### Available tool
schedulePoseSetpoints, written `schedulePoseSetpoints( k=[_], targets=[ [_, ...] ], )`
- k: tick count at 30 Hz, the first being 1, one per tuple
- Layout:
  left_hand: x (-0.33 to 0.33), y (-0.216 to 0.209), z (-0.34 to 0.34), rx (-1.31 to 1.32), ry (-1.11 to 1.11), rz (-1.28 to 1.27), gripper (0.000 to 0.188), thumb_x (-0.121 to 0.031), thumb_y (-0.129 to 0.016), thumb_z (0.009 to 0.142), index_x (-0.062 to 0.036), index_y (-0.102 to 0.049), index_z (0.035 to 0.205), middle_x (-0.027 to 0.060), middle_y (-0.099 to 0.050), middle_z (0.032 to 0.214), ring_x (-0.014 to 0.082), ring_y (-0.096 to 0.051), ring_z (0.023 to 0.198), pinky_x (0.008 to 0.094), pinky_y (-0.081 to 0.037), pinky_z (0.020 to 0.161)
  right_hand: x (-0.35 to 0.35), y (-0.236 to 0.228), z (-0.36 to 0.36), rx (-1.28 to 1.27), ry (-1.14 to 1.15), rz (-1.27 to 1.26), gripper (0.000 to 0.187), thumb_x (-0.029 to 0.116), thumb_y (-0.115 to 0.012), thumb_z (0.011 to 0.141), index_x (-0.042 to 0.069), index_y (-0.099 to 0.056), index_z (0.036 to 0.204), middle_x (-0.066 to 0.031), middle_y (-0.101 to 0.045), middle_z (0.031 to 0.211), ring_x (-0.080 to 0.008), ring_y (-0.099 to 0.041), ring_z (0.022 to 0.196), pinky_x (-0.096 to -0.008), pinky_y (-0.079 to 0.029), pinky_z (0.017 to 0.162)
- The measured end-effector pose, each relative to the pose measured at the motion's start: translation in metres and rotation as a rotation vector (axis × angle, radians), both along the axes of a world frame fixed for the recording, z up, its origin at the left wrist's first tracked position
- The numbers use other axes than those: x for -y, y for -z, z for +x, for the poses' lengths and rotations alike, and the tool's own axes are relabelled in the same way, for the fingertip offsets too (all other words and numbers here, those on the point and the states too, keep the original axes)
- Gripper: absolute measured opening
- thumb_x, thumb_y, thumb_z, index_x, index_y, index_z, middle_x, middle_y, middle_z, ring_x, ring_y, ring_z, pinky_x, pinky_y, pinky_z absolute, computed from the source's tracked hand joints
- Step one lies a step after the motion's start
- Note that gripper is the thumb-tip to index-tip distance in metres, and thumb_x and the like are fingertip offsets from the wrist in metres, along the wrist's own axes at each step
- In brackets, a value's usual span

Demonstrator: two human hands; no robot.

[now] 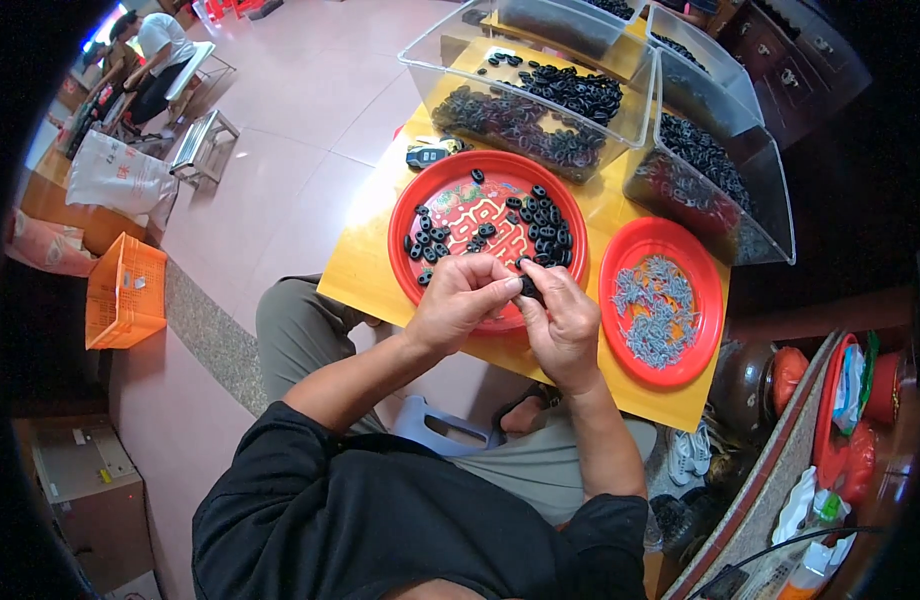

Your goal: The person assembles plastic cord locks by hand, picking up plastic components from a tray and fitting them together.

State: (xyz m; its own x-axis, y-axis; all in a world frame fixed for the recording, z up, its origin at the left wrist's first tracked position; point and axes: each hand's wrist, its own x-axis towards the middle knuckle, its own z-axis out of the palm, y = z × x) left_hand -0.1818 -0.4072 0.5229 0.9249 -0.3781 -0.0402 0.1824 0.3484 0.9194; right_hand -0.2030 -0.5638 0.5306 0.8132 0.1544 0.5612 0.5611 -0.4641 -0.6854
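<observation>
My right hand (562, 322) pinches a small black oval piece (528, 288) between thumb and fingers, over the near rim of a round red tray (400, 262). Against that piece, the fingertips of my left hand (464, 302) are pressed together; what they hold, if anything, is hidden. Within the tray, black oval pieces with two holes lie in a heap (548, 225) on the right and a looser group (426, 240) on the left. A second red plate (612, 318), right of my right hand, carries many small grey screw-like pins (655, 310).
On the yellow table (365, 270), clear plastic bins (540, 150) (715, 180) full of black pieces stand behind the trays. A car key (426, 156) lies beside the tray. A blue-grey plastic stool (440, 424) is between my legs. An orange crate (127, 292) stands left; other people (162, 50) sit far left.
</observation>
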Motion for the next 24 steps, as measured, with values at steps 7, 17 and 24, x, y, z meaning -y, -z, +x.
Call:
schedulePoseSetpoints(
  k=[7, 17, 24],
  targets=[
    [-0.039, -0.011, 0.009, 0.254, -0.059, 0.415, 0.011, -0.009, -0.061, 0.087, -0.0006, -0.066, 0.093, -0.0009, -0.061, 0.075, 0.005, -0.054, 0.066, 0.0195, -0.045, 0.06, 0.047, -0.038, 0.013, 0.168, 0.326, -0.116, 0.03, -0.004, -0.068, 0.072, 0.002, -0.062, 0.101, -0.0105, -0.057, 0.082, -0.0243, -0.058, 0.075, -0.0348, -0.048, 0.068],
    [-0.086, 0.006, 0.021, 0.506, -0.301, 0.691, 0.008, -0.005, -0.066, 0.082, 0.0012, -0.062, 0.085, 0.0053, -0.061, 0.072, 0.0099, -0.057, 0.062, 0.0238, -0.046, 0.057, 0.173, -0.078, 0.072, 0.089, 0.75, -0.467, 0.031, 0.0, -0.064, 0.075, -0.001, -0.062, 0.106, -0.0136, -0.06, 0.087, -0.0284, -0.061, 0.077, -0.0366, -0.049, 0.071],
    [-0.072, -0.003, 0.018, 0.659, -0.217, 0.875, 0.007, -0.005, -0.066, 0.077, -0.0007, -0.062, 0.08, 0.0122, -0.057, 0.074, 0.0274, -0.06, 0.067, 0.0358, -0.046, 0.059, 0.037, -0.037, 0.041, -0.05, 0.048, -0.251, 0.007, 0.001, -0.062, 0.075, 0.001, -0.061, 0.082, -0.0149, -0.059, 0.079, -0.0311, -0.06, 0.073, -0.0383, -0.047, 0.066]
  ],
)
